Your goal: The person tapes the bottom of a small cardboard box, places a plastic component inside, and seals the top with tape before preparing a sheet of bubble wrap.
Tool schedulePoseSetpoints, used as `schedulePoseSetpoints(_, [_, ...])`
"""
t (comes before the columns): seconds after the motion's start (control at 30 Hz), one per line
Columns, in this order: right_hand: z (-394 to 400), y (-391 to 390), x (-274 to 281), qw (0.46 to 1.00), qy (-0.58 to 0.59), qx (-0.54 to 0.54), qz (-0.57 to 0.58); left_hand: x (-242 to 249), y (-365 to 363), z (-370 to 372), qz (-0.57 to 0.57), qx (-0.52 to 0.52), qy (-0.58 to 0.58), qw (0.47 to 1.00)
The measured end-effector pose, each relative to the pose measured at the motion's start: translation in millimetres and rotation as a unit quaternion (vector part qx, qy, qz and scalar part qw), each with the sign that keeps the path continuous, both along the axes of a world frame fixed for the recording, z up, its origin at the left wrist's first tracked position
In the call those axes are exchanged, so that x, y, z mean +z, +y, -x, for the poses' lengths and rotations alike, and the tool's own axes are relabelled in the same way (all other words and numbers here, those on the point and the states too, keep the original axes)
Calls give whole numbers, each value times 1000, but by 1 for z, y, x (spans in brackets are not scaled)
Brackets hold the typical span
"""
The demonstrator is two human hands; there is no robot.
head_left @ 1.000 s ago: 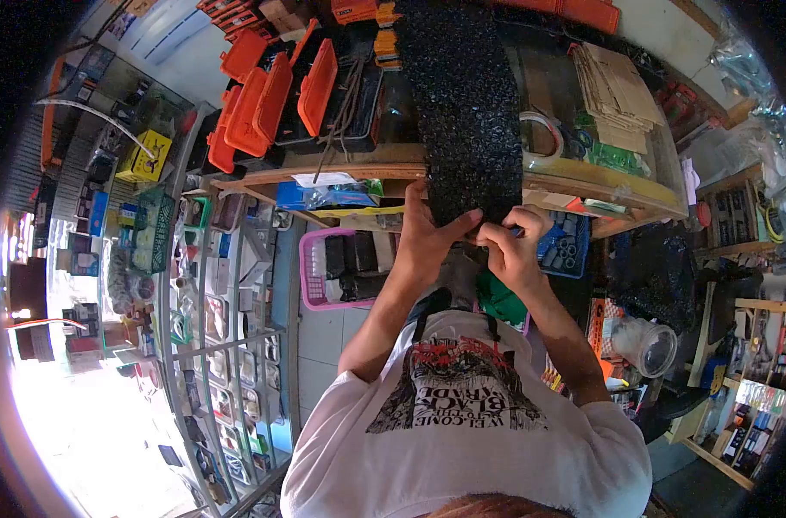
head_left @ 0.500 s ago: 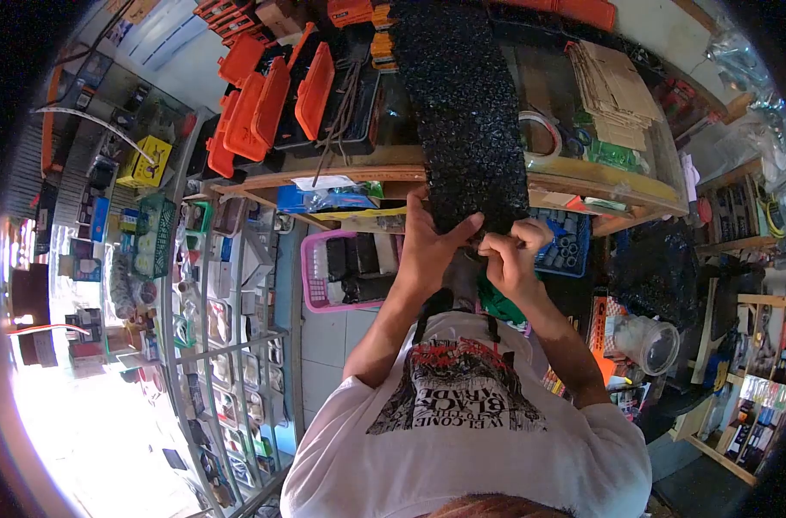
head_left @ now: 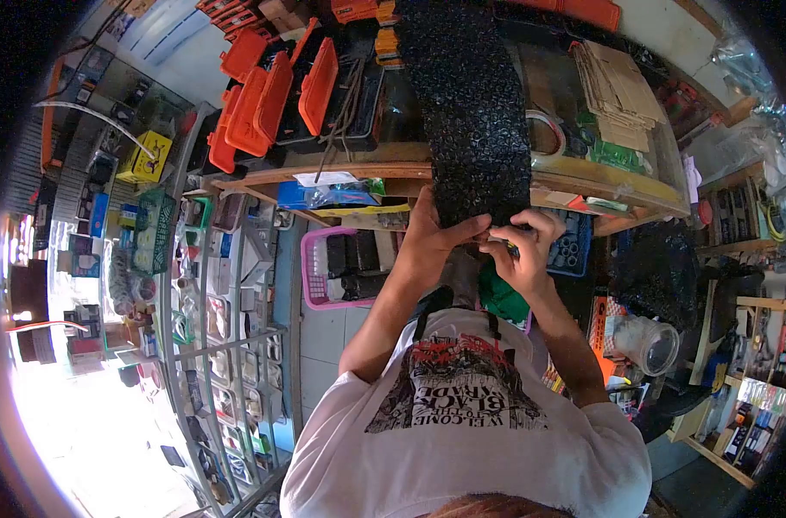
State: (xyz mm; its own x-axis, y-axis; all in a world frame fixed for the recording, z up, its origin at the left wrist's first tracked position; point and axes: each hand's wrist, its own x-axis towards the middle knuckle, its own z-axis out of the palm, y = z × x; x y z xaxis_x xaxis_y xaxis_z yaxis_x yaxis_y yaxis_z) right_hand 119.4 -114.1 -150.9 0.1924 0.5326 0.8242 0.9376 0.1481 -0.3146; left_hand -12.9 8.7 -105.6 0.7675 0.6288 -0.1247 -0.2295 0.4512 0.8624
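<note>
A long strip of black bubble wrap (head_left: 475,112) lies across the glass-topped counter and hangs over its front edge. My left hand (head_left: 432,235) grips the lower left of the strip, thumb laid across its end and fingers behind it. At the lower right corner, my right hand (head_left: 524,250) has its fingers curled and pinched close to the left thumb. Whatever sits between the right fingertips is too small to make out. Both hands are in front of the counter edge, above my lap.
Orange-lidded cases (head_left: 259,104) stand open on the counter's left. A tape roll (head_left: 546,136) and flattened cardboard (head_left: 618,95) lie to the right. Below are a pink basket (head_left: 308,276) of dark packets and a blue crate (head_left: 583,259). Metal-framed shelves (head_left: 173,345) line the left.
The right hand's fingers have shifted and loosened slightly from a tighter curl near the strip's end. My left hand keeps its grip, and the strip sits slightly lower and further right.
</note>
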Motion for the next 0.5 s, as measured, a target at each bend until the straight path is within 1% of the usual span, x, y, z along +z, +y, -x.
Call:
schedulePoseSetpoints(0.07, [1, 0, 4, 1000, -7, -5, -7, -1, -1, -2, -5, 8, -13, 1000])
schedulePoseSetpoints(0.17, [-1, 1, -2, 999, 26, -6, -32, 7, -3, -5, 0, 21, -19, 1000])
schedulePoseSetpoints(0.27, [-2, 1, 2, 999, 25, 0, -48, 12, -6, -5, -3, 30, -9, 1000])
schedulePoseSetpoints(0.37, [-2, 0, 4, 997, 20, -5, -71, 10, -9, -8, -1, 48, -14, 999])
schedulePoseSetpoints(0.47, [-6, -2, 11, 995, 29, -6, -97, 3, -6, -9, -23, 72, -5, 997])
schedulePoseSetpoints(0.5, [-7, -1, 13, 996, 21, -1, -91, 5, -5, -8, -22, 64, -2, 998])
